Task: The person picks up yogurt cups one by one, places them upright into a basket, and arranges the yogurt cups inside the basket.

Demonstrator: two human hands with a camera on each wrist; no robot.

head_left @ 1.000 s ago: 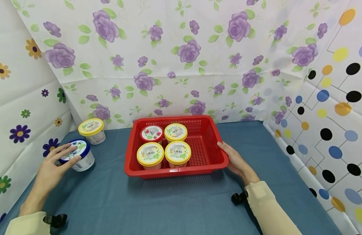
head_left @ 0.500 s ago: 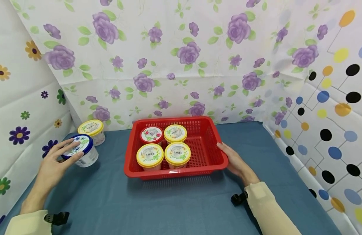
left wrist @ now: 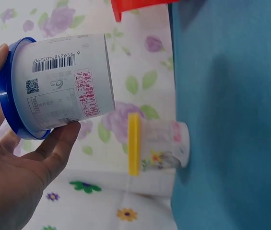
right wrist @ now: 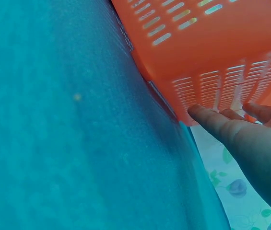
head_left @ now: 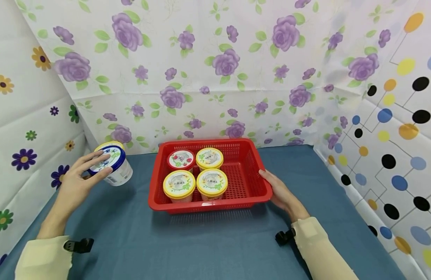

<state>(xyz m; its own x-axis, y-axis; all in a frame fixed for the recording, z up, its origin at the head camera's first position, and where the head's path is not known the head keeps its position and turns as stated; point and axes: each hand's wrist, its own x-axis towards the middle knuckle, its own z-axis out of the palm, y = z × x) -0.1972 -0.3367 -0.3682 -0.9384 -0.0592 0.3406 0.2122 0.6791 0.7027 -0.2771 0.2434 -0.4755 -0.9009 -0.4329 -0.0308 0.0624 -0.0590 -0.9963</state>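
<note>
My left hand [head_left: 77,182] holds a white tub with a blue lid [head_left: 119,171] between thumb and fingers, raised off the cloth and tilted. Its barcode and label face the left wrist camera [left wrist: 58,81]. Partly hidden behind it stands a yellow-lidded tub [left wrist: 161,143] on the table. My right hand [head_left: 281,194] grips the right rim of a red plastic basket [head_left: 245,194], its fingers [right wrist: 212,120] against the slotted outer wall. In the basket's left and middle are a red-lidded tub [head_left: 180,159] and three yellow-lidded ones [head_left: 212,182].
Blue cloth [head_left: 187,245] covers the table. A flowered sheet [head_left: 201,77] hangs behind it, with patterned sheets at the left and right sides [head_left: 393,155]. Inside the basket, its right part shows bare mesh floor.
My left hand has lifted the blue-lidded tub and carried it up and to the right, so that it now covers much of the yellow-lidded tub. The right hand and basket stay put.
</note>
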